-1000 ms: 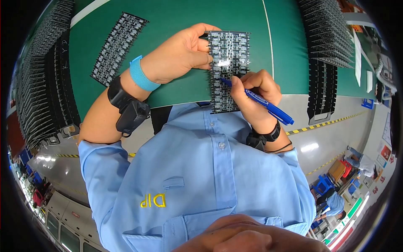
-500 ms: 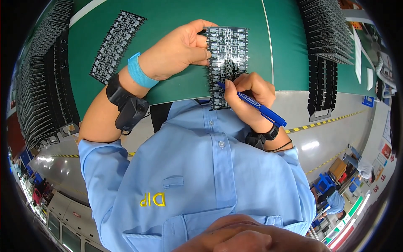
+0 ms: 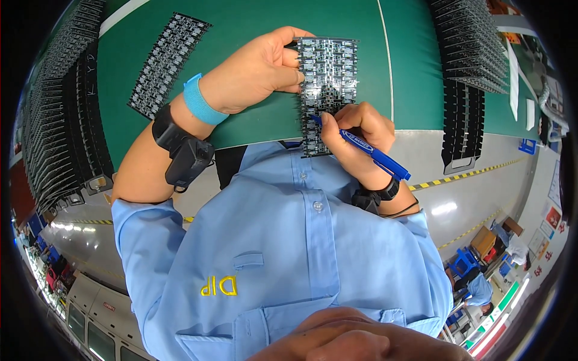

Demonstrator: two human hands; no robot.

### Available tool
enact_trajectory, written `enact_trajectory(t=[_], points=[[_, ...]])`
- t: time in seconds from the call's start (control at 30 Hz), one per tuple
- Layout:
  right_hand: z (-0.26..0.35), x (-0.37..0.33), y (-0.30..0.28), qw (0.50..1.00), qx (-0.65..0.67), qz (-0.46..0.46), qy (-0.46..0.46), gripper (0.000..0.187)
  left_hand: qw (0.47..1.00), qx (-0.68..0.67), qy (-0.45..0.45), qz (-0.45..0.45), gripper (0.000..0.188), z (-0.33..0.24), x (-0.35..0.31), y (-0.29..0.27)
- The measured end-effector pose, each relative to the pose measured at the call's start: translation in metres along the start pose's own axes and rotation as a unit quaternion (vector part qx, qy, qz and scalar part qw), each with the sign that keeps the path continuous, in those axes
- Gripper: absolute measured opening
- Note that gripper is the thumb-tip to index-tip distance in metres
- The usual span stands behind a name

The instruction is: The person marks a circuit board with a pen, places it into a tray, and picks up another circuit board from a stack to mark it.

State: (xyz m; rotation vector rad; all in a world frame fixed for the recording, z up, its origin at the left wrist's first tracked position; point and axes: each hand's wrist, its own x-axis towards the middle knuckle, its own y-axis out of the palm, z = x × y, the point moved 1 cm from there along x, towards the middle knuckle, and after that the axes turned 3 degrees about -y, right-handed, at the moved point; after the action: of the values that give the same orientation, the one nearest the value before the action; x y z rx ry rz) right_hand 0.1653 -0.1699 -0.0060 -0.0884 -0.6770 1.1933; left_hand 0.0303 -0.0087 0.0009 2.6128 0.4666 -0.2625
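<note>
My left hand (image 3: 265, 67) grips the left edge of a dark circuit board panel (image 3: 327, 72), near its top. The panel is long and narrow, covered in repeated small components, and its near end reaches past the table edge toward my shirt. In my right hand (image 3: 360, 137) is a blue marker pen (image 3: 374, 155), held in a writing grip with its tip over the panel's lower left part. Whether the tip touches the board, I cannot tell. A second circuit board panel (image 3: 170, 65) lies slanted on the green table, left of my left hand.
The green table (image 3: 253, 18) has a white line on its right. Black slotted racks of upright boards stand at the left (image 3: 87, 120) and right (image 3: 463, 114). Beyond the table lies a grey floor with yellow-black tape (image 3: 469, 175); people are at work at the far lower right.
Both hands, the panel and the marker pen stay almost in place, with only a tiny shift. In the background at lower right, a person has moved slightly.
</note>
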Motion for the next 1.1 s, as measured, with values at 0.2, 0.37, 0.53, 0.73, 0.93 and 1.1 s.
enact_trajectory(t=[0.2,0.37,0.53,0.73,0.93,1.1], points=[[0.000,0.001,0.000,1.000,-0.009,0.003,-0.009,0.031,1.000,0.003,0.006,0.009,0.050,0.004,0.001,-0.003],[0.002,0.002,-0.002,1.000,0.010,0.004,0.008,0.031,1.000,0.010,-0.001,0.005,0.050,0.000,0.000,-0.002],[0.006,-0.001,-0.010,0.994,0.082,-0.041,0.058,0.030,1.000,0.005,-0.013,-0.008,0.049,-0.003,-0.001,-0.002],[0.009,0.000,-0.016,0.992,0.097,-0.072,0.039,0.029,0.997,0.013,0.009,-0.078,0.046,-0.012,-0.001,-0.004],[0.000,0.005,-0.003,1.000,0.014,-0.024,0.004,0.029,0.994,0.042,0.032,-0.098,0.048,-0.010,0.002,-0.008],[-0.002,0.009,0.001,1.000,0.003,-0.020,0.015,0.029,0.995,0.039,0.020,-0.093,0.054,-0.009,0.001,-0.010]])
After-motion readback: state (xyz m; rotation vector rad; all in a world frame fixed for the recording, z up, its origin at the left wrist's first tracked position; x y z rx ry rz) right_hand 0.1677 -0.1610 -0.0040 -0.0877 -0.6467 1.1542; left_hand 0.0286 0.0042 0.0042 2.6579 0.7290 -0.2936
